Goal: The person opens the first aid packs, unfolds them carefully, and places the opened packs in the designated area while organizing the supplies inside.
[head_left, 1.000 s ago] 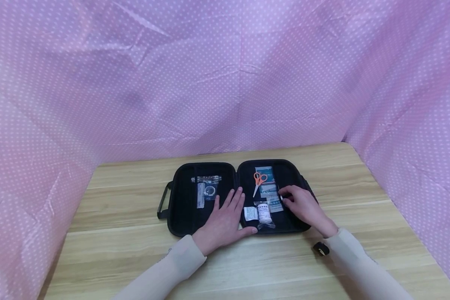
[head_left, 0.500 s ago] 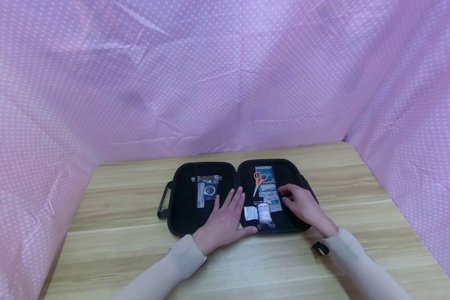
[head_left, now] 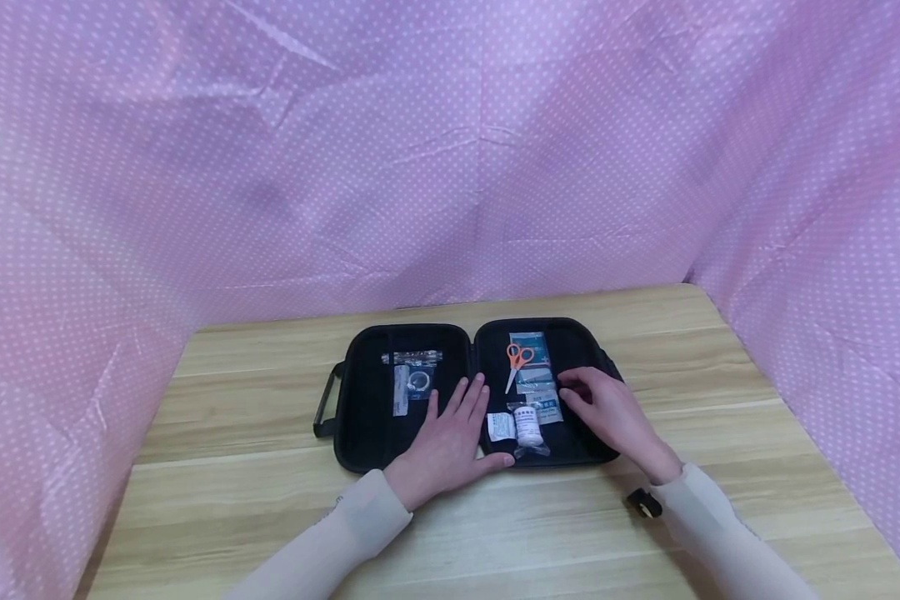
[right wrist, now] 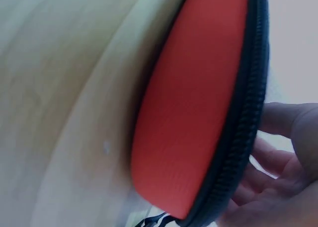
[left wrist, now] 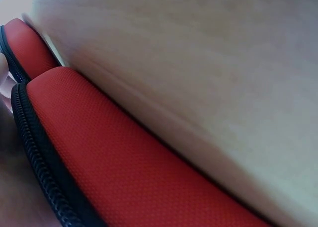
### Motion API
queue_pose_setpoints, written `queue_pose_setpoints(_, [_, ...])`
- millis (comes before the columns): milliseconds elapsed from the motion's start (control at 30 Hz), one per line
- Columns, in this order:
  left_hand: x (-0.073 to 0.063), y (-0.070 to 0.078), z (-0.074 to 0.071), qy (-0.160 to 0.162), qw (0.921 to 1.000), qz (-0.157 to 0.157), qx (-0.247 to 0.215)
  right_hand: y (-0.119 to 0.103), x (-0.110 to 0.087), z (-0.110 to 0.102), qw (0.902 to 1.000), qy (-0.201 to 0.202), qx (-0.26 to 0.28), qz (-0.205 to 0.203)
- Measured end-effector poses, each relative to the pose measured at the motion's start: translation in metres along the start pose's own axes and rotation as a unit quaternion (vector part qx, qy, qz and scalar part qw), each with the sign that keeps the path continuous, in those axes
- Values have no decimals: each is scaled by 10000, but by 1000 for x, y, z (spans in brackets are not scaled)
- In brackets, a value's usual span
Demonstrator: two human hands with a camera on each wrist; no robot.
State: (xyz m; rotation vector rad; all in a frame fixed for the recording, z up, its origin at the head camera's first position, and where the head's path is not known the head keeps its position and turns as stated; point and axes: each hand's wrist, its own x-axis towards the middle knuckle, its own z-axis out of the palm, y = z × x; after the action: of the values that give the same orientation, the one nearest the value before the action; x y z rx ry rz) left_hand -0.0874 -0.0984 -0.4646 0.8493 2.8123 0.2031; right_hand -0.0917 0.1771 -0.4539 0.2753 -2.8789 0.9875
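A zip-up case [head_left: 363, 425], black inside and red outside, lies unfolded on the table. My left hand [head_left: 450, 442] rests spread across its front middle. Over the right half, my right hand [head_left: 607, 408] hovers with fingers loosely bent, thumb and forefinger apart beside a flat packet [head_left: 545, 408]. Another packet [head_left: 532, 340] lies farther back, under orange-handled scissors [head_left: 520, 358]. In front are a wrapped bandage roll [head_left: 528, 427] and a white-labelled bundle [head_left: 502, 427]. The left half holds a bagged ring-shaped item [head_left: 420, 382] and a thin white strip packet [head_left: 401, 392].
The case's black carry handle [head_left: 326, 408] sticks out on the left. A small black piece [head_left: 643, 503] shows by the right cuff. Pink dotted cloth [head_left: 450, 167] hangs behind and around the wooden table [head_left: 240, 400].
The small white thing at my right fingertips is no longer seen there. The front packet has shifted slightly left, and the right thumb and forefinger have parted. My left hand stays put.
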Motion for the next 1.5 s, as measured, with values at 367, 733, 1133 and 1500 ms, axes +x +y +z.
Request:
queue_pose_setpoints(367, [-1, -2, 1, 11, 10000, -4, 58, -15, -1, 6, 9962, -276, 628, -538])
queue_pose_setpoints(733, [-2, -5, -2, -35, 10000, 42, -57, -35, -1, 19, 9901, -554, 660, -1109])
queue_pose_setpoints(1133, [-19, -24, -14, 292, 9991, 264, 141, -47, -4, 31, 9784, -1023, 388, -1751])
queue_pose_setpoints(1500, [-44, -34, -15, 530, 9977, 370, 188, -51, -2, 42, 9664, -1238, -415, -2214])
